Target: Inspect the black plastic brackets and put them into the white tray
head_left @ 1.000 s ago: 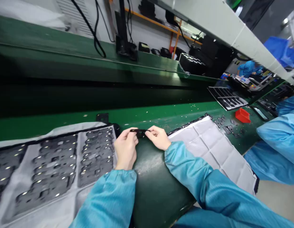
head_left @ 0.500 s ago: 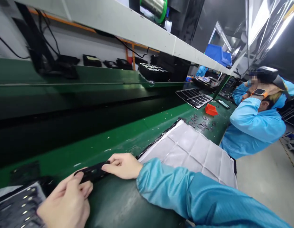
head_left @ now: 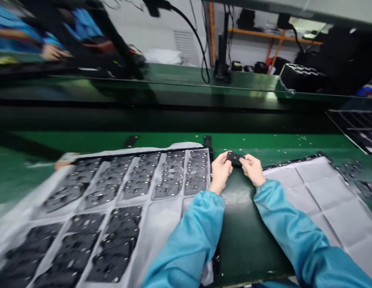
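Observation:
Between my two hands, over the green worktop [head_left: 242, 224], is a small flat black part [head_left: 235, 159]. My left hand [head_left: 221, 171] pinches its left end, and my right hand [head_left: 253, 169] pinches the right end. To the left lies a divided tray [head_left: 163, 218] lined with white sheet, its compartments holding rows of black plates with small shiny dots [head_left: 169, 174]. Two compartments nearest my left forearm show bare lining, partly hidden by the sleeve. On the right, a second divided tray [head_left: 326, 186] is covered by white sheet.
Small black parts [head_left: 350, 169] lie beyond the right tray, near another tray of dark pieces [head_left: 358, 130]. Cables and a black stand [head_left: 223, 52] rise behind the raised green ledge [head_left: 173, 74]. A person's hand [head_left: 53, 52] shows at the upper left.
The view has swung left, bringing the filled tray into sight and leaving the person at the right out of frame. Both hands still hold the black part.

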Motion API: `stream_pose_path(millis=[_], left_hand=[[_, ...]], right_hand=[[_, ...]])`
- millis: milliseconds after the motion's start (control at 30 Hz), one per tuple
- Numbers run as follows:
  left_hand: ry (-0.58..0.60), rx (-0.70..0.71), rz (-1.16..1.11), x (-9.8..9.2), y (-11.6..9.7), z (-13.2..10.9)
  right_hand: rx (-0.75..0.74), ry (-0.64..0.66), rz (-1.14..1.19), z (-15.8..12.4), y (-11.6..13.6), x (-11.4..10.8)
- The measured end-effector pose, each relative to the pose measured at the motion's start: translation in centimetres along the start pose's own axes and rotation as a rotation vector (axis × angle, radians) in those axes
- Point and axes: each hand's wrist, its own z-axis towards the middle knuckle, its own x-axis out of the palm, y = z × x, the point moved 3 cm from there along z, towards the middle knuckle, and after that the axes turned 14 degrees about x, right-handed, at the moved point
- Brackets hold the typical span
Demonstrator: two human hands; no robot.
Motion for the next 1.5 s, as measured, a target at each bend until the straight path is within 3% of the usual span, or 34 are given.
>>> stream_pose_path(millis=[100,267,533,800,1033,1333,1500], left_hand=[[0.015,0.035,0.028,-0.3,0.3,0.1],[-0.119,0.088,0.117,-1.3,0.6,0.4],[0.052,0.042,-0.022,-0.6,0.3,0.2],[-0.029,0.040,0.045,-0.8,0.0,0.0],[0.060,0.013,-0.012,-0.8,0.0,0.0],[0.009,0.016,0.021,-0.9,0.1,0.0],[-0.063,0.039,0.079,-1.0,0.0,0.1]], right_hand=[[0.005,0.023,0.076,0.0,0.0,-0.2],[-0.023,0.035,0.134,-0.1,0.1,-0.4],[0.010,0.113,0.077,0.0,-0.2,-0.2],[0.055,0.138,0.015,-0.4,0.1,0.2],[0.050,0.118,0.023,-0.4,0.3,0.3],[0.043,0.132,-0.002,-0.5,0.1,0.3],[0.005,0.057,-0.005,-0.5,0.4,0.2]])
